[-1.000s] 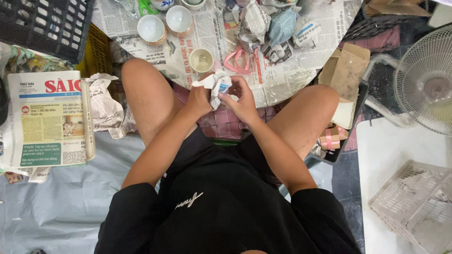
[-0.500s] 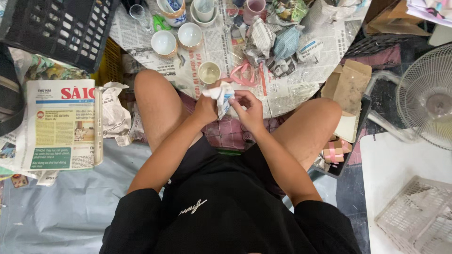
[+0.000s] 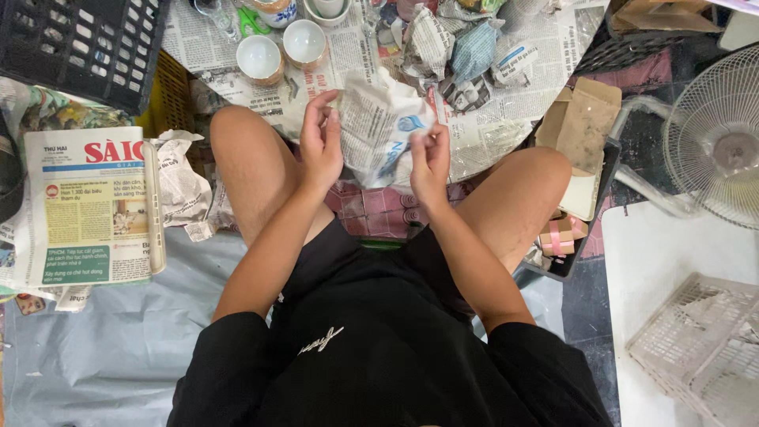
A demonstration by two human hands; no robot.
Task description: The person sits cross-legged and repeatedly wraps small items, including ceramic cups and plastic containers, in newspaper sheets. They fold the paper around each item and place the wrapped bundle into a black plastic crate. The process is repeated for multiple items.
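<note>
head view, looking down on a seated person. the left hand (image 3: 320, 146) and the right hand (image 3: 429, 158) hold a crumpled newspaper bundle (image 3: 378, 134) between them, above the knees and just short of the newspaper-covered floor (image 3: 506, 103). the left hand lies along the bundle's 9 o'clock edge with fingers partly spread; the right hand pinches its 4 o'clock edge between thumb and fingertips. whether anything is wrapped inside cannot be told. judged from its creases, the paper is light, soft and easily torn, so a hold at the outer edges with both hands suits it; if a cup sits inside, the load would be fragile and want support from beneath.

at 11 o'clock of the bundle stand two small white cups (image 3: 282, 49), upright, side by side and apparently empty. at 1 o'clock lie several more paper-wrapped bundles (image 3: 466, 47). a black plastic crate (image 3: 79, 43) sits at far 10 o'clock, contents not visible; a pale wire basket (image 3: 704, 348) at 4 o'clock. a folded newspaper stack (image 3: 87, 205) lies at 8 o'clock, a fan (image 3: 723, 146) at 3 o'clock.
</note>
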